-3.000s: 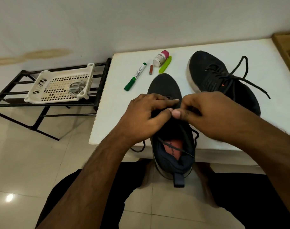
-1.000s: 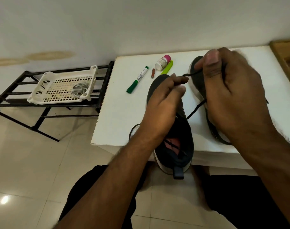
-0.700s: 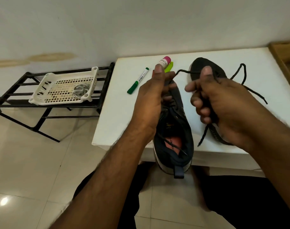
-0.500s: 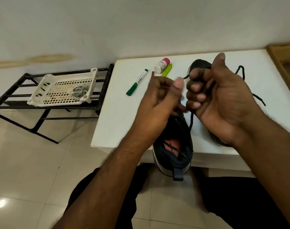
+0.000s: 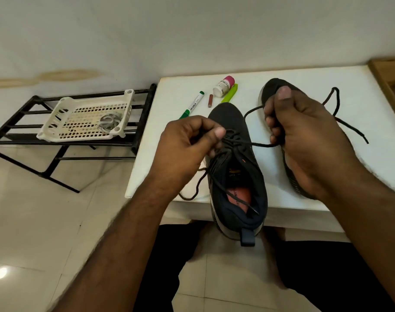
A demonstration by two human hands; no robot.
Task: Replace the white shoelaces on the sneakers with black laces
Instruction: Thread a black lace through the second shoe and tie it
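Print shows on the sneaker's insole (image 5: 237, 194), marker (image 5: 193, 104) and small bottle (image 5: 222, 85), all illegible.

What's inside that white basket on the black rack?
The white basket holds a small heap of grey-white cord, maybe the old laces, though that is too small to tell. The rest of its holed floor looks bare. Nothing covers it.

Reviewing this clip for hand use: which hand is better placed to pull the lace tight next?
Probably the right hand: its grip already holds the black lace stretched sideways from the near sneaker.
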